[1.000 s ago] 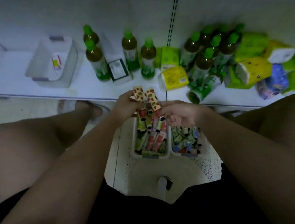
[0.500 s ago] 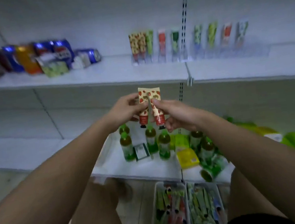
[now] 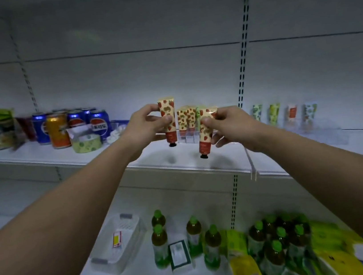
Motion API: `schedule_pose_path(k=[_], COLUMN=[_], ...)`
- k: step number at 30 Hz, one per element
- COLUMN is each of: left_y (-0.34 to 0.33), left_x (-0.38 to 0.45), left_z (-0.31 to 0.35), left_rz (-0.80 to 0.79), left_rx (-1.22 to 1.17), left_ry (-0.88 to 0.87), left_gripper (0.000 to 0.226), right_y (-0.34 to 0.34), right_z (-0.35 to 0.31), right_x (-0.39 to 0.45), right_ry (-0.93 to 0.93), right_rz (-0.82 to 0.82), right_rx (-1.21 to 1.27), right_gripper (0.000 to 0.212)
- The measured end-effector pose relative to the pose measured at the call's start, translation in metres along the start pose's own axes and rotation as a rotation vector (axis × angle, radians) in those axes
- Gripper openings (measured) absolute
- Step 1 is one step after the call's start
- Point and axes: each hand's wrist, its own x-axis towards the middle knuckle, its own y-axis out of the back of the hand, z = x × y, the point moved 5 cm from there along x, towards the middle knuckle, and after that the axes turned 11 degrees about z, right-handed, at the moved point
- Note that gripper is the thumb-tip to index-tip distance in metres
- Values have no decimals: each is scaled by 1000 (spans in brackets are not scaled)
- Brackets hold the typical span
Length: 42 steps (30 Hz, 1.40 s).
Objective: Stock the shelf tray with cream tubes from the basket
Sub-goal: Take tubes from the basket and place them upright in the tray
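Holding one strawberry-print cream tube each: left hand [image 3: 148,124] pinches left tube [image 3: 169,121], right hand [image 3: 225,124] grips right tube [image 3: 205,134], caps down, just above shelf [image 3: 155,157], in front of clear tray [image 3: 188,136] w/ matching tubes.

Cream strawberry-print tubes [image 3: 168,118] with red bases, blue cans [image 3: 100,125], green-capped bottles [image 3: 159,240]

each hand [image 3: 148,124] [image 3: 228,126] pinches a strawberry cream tube [image 3: 168,120] [image 3: 205,134] before the shelf tray [image 3: 188,136].
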Motion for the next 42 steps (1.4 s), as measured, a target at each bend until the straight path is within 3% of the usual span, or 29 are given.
schedule_pose_path(k=[3, 6, 11, 16, 25, 28, 37, 39, 42], left_y=[-9, -22, -36, -36, -37, -35, -40, -40, -39], left_x=[24, 45, 73, 100, 112, 113, 112, 112, 110], left_z=[-15, -38, -81, -111, -126, -128, -125, -125, -124], left_rz=[17, 67, 255, 396, 380, 398, 368, 373, 400], left_rx=[-38, -82, -257, -428, -454, -463, -410, -408, -407], left_ry=[-7, -10, -23, 38, 34, 53, 39, 46, 55], left_gripper=[29, 29, 18, 24, 22, 31, 39, 38, 31], right_y=[-5, -12, -23, -25, -46, -60, -70, -65, -67], right_z=[0, 9, 28, 32, 31, 42, 65, 62, 64], right_x=[29, 56, 100, 143, 192, 196, 193, 184, 151], right_ry=[39, 64, 99, 154, 237, 215, 146, 156, 249], right_rz=[35, 62, 124, 253, 302, 280, 225, 286, 340], right_rx=[-72, -145, -192, -149, -239, -269, -346, -349, -417], right_gripper=[8, 13, 12, 8, 9, 9, 34, 41, 32])
